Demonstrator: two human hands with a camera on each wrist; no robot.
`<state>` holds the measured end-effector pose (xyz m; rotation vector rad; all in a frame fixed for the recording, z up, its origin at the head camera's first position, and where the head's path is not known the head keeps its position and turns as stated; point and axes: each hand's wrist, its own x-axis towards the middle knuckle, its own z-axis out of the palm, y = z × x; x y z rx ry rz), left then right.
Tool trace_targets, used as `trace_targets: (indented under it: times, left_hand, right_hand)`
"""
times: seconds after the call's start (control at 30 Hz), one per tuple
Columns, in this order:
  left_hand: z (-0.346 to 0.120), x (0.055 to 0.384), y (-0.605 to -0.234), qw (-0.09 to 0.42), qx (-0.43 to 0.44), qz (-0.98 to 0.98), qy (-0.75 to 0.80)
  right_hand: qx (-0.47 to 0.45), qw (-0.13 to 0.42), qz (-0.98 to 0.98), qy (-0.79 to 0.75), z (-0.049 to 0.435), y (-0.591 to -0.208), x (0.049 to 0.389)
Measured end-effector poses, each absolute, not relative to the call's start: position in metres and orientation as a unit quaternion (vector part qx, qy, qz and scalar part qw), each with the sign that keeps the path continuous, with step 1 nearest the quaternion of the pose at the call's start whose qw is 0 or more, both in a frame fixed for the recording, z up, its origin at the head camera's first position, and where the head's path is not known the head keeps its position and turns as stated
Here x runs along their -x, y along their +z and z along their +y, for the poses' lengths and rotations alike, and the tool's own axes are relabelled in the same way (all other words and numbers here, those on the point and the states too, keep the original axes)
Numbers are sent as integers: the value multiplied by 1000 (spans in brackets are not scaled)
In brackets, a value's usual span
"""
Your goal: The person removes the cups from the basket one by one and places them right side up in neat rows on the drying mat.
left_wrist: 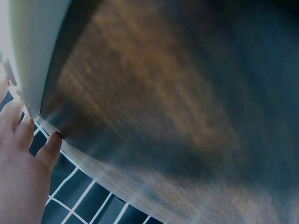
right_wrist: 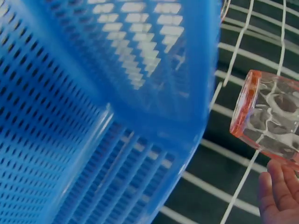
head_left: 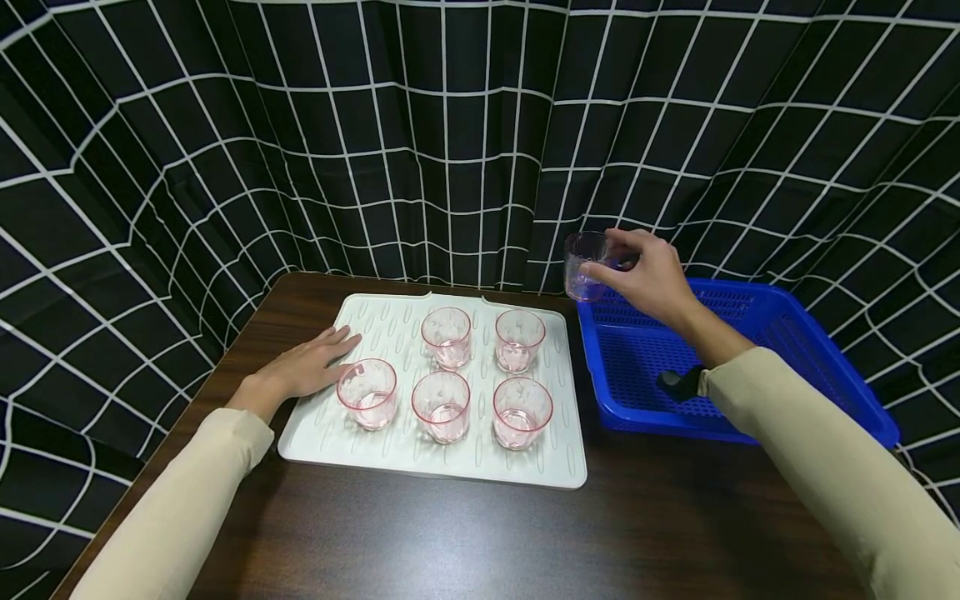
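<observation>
My right hand [head_left: 648,275] pinches a clear pink-tinted glass tumbler [head_left: 583,279] between thumb and fingers, up over the back left corner of the blue basket [head_left: 592,367]. In the right wrist view the tumbler [right_wrist: 271,116] shows its reddish rim, with fingertips [right_wrist: 280,182] against its side. The left hand [head_left: 303,368] lies with fingers spread at the left edge of a white draining tray [head_left: 318,437]. Close by its thumb stands the front left tumbler [head_left: 367,396]. Several matching tumblers stand upright on the tray, two behind [head_left: 446,340] and three in front [head_left: 441,408].
The perforated blue basket sits to the right of the tray on a dark wooden table [head_left: 450,533]. A black curtain [head_left: 465,150] with a white grid hangs behind and around the table. A dark strap [head_left: 678,385] shows at my right wrist.
</observation>
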<state>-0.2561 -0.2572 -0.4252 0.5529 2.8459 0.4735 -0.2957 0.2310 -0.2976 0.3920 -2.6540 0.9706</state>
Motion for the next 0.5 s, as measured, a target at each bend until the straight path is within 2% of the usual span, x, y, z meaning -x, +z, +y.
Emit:
trace_targets:
  times: [0.5]
  left_hand:
    - [-258,256,-425,106,-185,964,159]
  right_hand:
    - [-250,95,-902,339,144,-296,286]
